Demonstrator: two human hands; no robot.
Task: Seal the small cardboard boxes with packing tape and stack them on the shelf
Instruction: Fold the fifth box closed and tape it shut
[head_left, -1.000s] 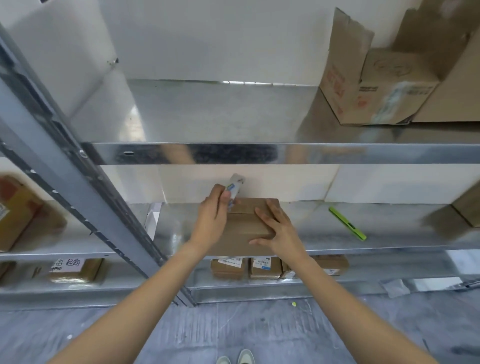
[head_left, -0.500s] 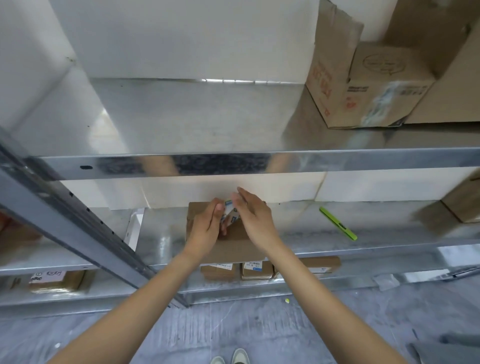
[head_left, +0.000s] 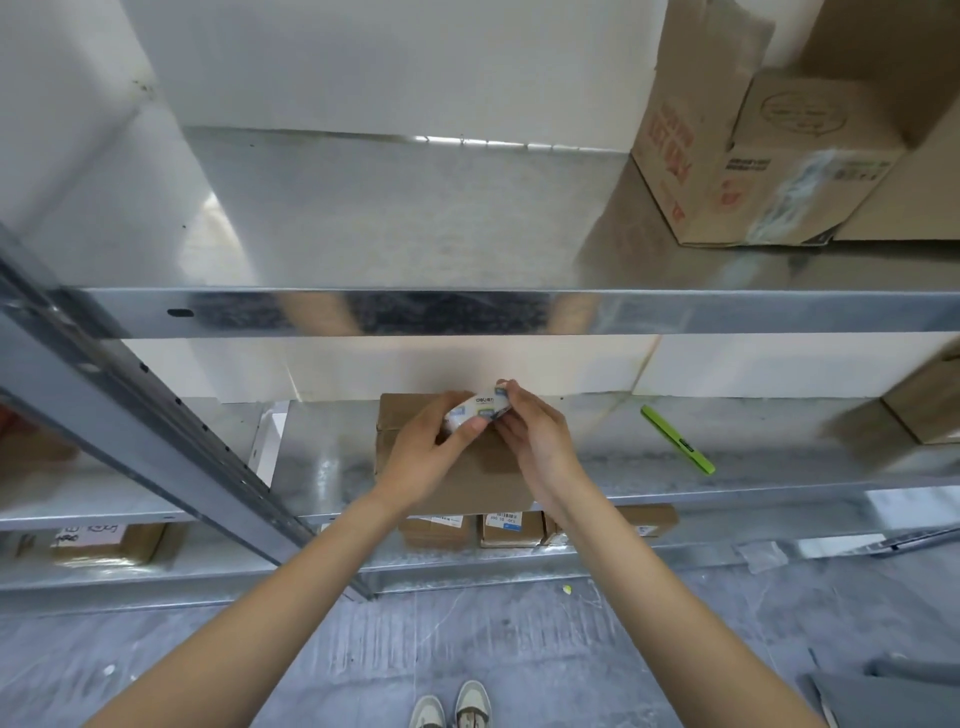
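Your small cardboard box (head_left: 457, 467) lies on the middle shelf (head_left: 332, 467), below both hands. Your left hand (head_left: 421, 457) and right hand (head_left: 540, 441) both pinch the tape roll (head_left: 480, 410) just above the box top, each grip clamped on it. The box looks light and stiff but dentable; hold it by opposite side walls, not the flaps. Tape film is thin and clingy

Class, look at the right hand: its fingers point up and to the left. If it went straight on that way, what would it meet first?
The right hand already pinches the tape roll, so that comes first. Past it lies the left hand, probably the thumb, though depth is unclear.
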